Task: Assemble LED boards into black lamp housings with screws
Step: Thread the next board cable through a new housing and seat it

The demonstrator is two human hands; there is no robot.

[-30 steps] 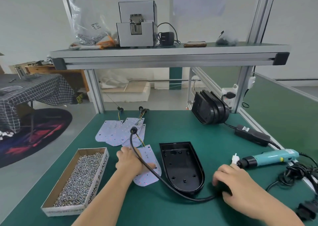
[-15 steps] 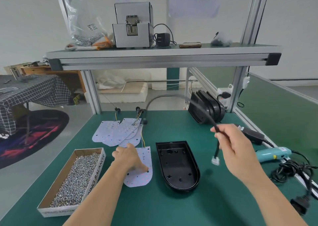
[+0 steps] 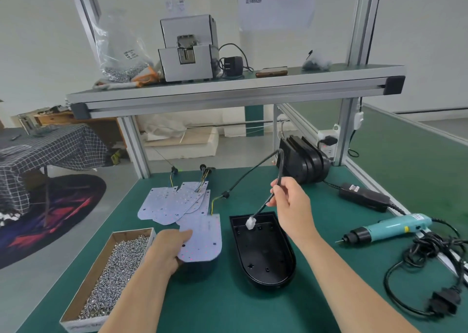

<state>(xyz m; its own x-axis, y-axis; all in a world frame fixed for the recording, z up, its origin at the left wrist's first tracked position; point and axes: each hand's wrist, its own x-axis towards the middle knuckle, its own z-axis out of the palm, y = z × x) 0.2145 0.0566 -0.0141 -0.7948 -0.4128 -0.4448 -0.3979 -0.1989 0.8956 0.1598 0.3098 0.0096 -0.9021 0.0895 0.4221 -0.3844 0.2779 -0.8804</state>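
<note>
The right hand (image 3: 291, 206) is held above the green surface (image 3: 228, 294), thumb and fingers pinched on a black cable (image 3: 261, 209). The cable's white connector (image 3: 250, 223) hangs just over the far end of an open black lamp housing (image 3: 266, 254), which lies flat on the surface. The left hand (image 3: 166, 249) grips the near-left edge of an LED board (image 3: 202, 239), lifted slightly just left of the housing. Yellow wires appear to join this board to the cable.

The step in hand is judged to be cable routing. Next, the connector would need to be guided through an opening in the housing, and the board then lowered in after it without straining the wires.

Counted: one open housing; one held board; at least three more overlapping boards (image 3: 172, 203) beyond it; one cardboard box of screws (image 3: 114, 269), too many to count; one electric screwdriver (image 3: 387, 227) at the right; one stack of spare housings (image 3: 304, 163) at the back, number unclear.
</note>
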